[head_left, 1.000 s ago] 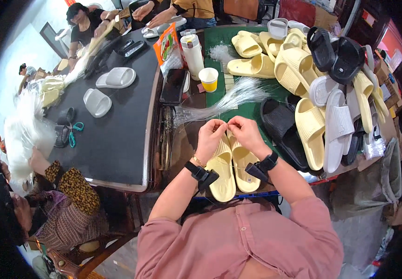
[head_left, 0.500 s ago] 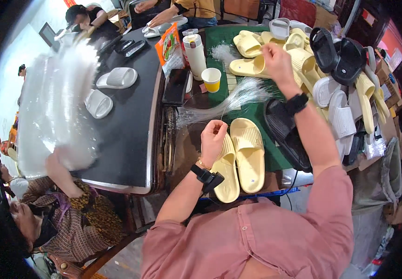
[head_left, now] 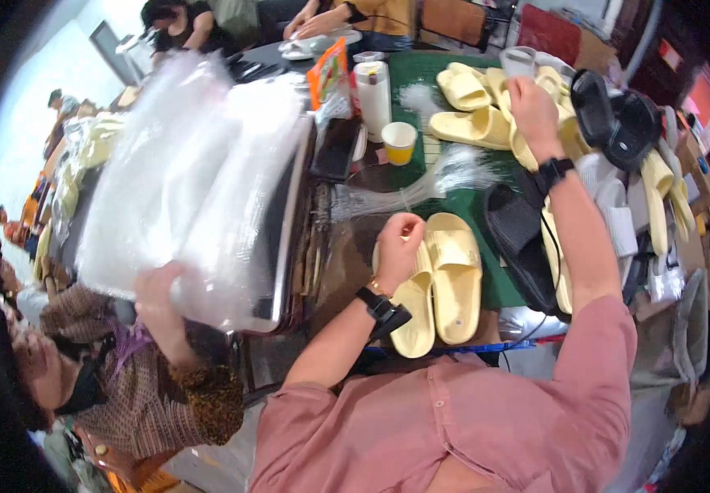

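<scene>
A pair of pale yellow slippers lies on the table in front of me, toes pointing away: the left slipper point(head_left: 411, 324) and the right slipper point(head_left: 457, 308). My left hand point(head_left: 398, 246) is pinched closed over the strap of the left slipper. Farther out and to the right, my right hand point(head_left: 534, 119) is raised and closed like a fist, in front of a heap of yellow slippers point(head_left: 474, 125). Whatever thin thing either hand might hold is too small to make out. Between the hands lies a bundle of clear plastic strands point(head_left: 445, 174).
A black slipper point(head_left: 515, 238) sits right of the pair. More slippers, including black ones point(head_left: 618, 123), pile up at the right. A paper cup point(head_left: 399, 143), white bottle point(head_left: 371, 94) and phone point(head_left: 336, 149) stand left of the strands. A co-worker's hand point(head_left: 160, 300) holds large clear plastic bags point(head_left: 174, 189).
The view has shifted a little. My right hand has moved slightly to the right; my left stays by the slipper strap. The co-worker's plastic bags have swung rightward over the neighbouring dark table.
</scene>
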Tool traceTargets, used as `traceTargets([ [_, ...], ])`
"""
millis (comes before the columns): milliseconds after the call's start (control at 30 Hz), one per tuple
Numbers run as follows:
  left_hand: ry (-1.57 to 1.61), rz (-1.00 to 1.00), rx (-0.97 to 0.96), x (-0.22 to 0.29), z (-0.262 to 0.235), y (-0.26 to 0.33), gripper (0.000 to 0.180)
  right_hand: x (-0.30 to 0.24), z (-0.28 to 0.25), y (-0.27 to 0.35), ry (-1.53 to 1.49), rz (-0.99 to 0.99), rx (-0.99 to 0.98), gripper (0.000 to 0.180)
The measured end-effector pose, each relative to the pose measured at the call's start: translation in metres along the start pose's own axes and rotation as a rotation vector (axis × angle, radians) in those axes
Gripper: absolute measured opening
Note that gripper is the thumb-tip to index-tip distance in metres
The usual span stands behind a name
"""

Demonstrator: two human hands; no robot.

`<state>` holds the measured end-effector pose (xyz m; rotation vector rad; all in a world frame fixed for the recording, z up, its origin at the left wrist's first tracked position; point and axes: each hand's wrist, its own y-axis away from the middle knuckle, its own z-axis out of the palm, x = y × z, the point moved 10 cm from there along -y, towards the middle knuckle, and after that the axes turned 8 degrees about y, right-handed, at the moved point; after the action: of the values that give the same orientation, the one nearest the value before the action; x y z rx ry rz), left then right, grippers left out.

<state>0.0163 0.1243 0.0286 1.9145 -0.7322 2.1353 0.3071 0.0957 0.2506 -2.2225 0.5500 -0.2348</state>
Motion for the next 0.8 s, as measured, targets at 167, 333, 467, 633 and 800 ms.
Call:
traceTargets([
  [167, 0.035, -0.119, 0.002, -0.004, -0.003, -0.003, 0.012, -0.072, -0.007, 0.076, -0.34, -0.179, -0.054, 0.019],
  [333, -0.52, 0.342, 0.082, 0.059, -0.018, 0.017, 0.028, -0.168, 0.032, 0.163, -1.096, 0.169, -0.91, 0.031],
  [467, -0.525, 0.074, 0.015, 0.067, -0.065, 0.053, 0.03, -0.258, 0.036, 0.203, -1.56, 0.485, -1.339, 0.048],
  [633, -0.57, 0.269, 0.09, 0.144, -0.115, 0.115, 0.016, -0.329, 0.03, 0.211, -1.722, 0.647, -1.431, 0.074],
  [800, -0.742, 0.376, 0.274, 0.2, -0.168, 0.136, 0.021, -0.371, 0.041, 0.207, -1.654, 0.661, -1.383, 0.078],
])
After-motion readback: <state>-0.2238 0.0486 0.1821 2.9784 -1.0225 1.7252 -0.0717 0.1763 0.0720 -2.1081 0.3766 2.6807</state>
